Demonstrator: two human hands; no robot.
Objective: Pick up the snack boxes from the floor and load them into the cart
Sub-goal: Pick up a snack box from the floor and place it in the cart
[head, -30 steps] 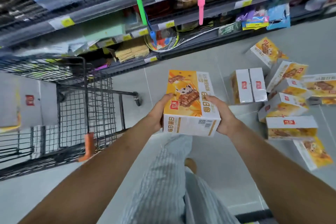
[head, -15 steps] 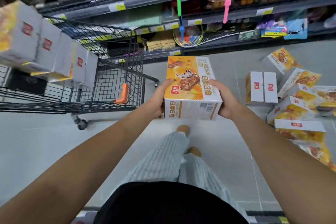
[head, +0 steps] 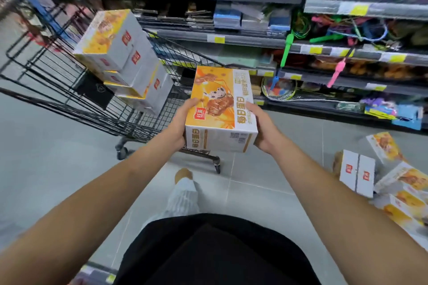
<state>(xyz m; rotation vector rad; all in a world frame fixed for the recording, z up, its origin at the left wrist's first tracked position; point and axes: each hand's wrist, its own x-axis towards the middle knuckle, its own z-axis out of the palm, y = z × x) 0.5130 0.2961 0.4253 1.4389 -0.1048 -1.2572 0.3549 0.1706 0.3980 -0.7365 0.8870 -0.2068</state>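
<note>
I hold an orange and white snack box point(head: 220, 111) between both hands at chest height. My left hand point(head: 179, 124) grips its left side and my right hand point(head: 261, 127) grips its right side. The box hangs just to the right of the black wire cart point(head: 46, 90), near the cart's right end. Inside the cart stands a stack of several identical boxes point(head: 125, 60). More snack boxes point(head: 357, 174) lie scattered on the grey floor at the lower right.
Store shelves point(head: 324, 76) with stationery and toys run along the back, close behind the cart. My legs and one foot point(head: 183, 174) are below the held box. Grey tiled floor point(head: 46, 169) spreads to the left under the cart.
I have risen and turned left toward the cart. The held box has come up next to the cart's end, and the floor boxes have slid to the lower right of view.
</note>
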